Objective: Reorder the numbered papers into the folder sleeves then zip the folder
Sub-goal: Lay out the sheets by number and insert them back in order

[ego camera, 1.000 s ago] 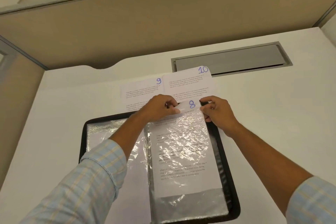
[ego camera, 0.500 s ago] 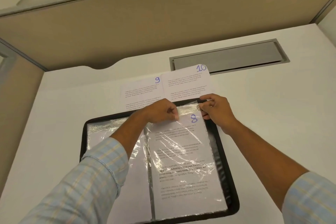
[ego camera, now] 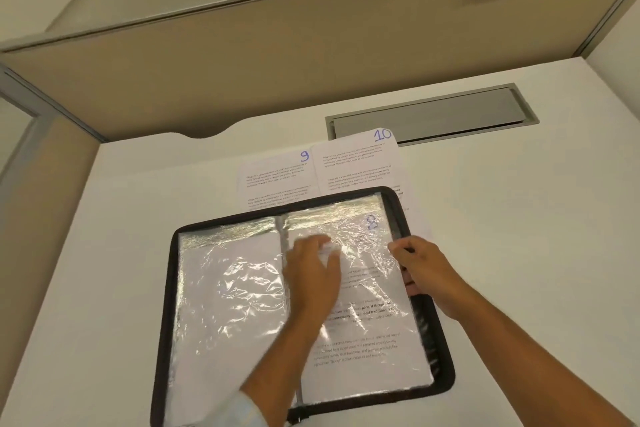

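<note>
Head view: I see paper 8 [ego camera: 372, 340] slid fully into the sleeve [ego camera: 346, 218] now; left hand [ego camera: 311, 274] flat, fingers released; right hand [ego camera: 427, 270] fingers grasping its edge; paper 9 [ego camera: 277, 173] next.

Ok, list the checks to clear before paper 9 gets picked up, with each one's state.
1. Paper 8 inside the right sleeve: ok, its number shows under the plastic.
2. Paper 9 reachable: ok, on the desk behind the folder, near end under its rim.
3. Paper 10 beside it: ok.
4. Left hand free: not ok, flat on the sleeve.
5. Right hand free: cannot tell, fingers curled at the sleeve's right edge.
6. Folder open: ok.
</note>
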Demonstrator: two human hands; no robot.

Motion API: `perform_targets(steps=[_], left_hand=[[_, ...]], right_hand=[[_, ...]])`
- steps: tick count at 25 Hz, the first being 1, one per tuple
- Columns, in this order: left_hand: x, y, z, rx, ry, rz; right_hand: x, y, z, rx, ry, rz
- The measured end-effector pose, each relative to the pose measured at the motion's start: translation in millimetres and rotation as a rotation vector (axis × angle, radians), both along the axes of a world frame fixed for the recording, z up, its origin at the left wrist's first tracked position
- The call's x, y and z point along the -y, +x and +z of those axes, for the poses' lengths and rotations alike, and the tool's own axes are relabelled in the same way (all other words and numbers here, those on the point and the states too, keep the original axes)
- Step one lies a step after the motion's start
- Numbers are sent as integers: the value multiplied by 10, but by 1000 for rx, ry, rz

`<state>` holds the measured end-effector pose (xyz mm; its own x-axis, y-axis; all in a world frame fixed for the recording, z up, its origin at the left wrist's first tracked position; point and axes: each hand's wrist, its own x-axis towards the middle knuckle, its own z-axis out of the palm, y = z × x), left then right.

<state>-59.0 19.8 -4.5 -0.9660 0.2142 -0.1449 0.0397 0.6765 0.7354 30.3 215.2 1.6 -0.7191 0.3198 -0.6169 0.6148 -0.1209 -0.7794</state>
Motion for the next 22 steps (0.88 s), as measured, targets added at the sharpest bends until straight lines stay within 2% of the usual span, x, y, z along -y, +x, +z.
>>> perform_targets(steps=[3, 6, 8, 10, 12, 14, 17, 19, 22], left_hand=[[194, 600, 80, 257, 59, -106], [263, 717, 287, 518, 276, -107], [300, 623, 332, 544, 345, -57], [354, 478, 342, 486, 306, 33], [466, 366, 318, 489, 280, 110], [624, 300, 309, 526, 311, 158], [916, 230, 289, 576, 366, 228], [1156, 144, 239, 591, 378, 243], [1542, 3, 187, 563, 354, 257]], right_hand=[[299, 250, 166, -66, -125, -50], [635, 389, 285, -140, -179, -38], [832, 423, 267, -184, -152, 33], [976, 409, 180, -222, -99, 64], [1065, 412, -32, -295, 103, 84], [1098, 459, -287, -343, 466, 151], [1127, 560, -556, -283, 845, 385], [1194, 603, -647, -209, 995, 496], [1277, 649, -748, -183, 1081, 493]])
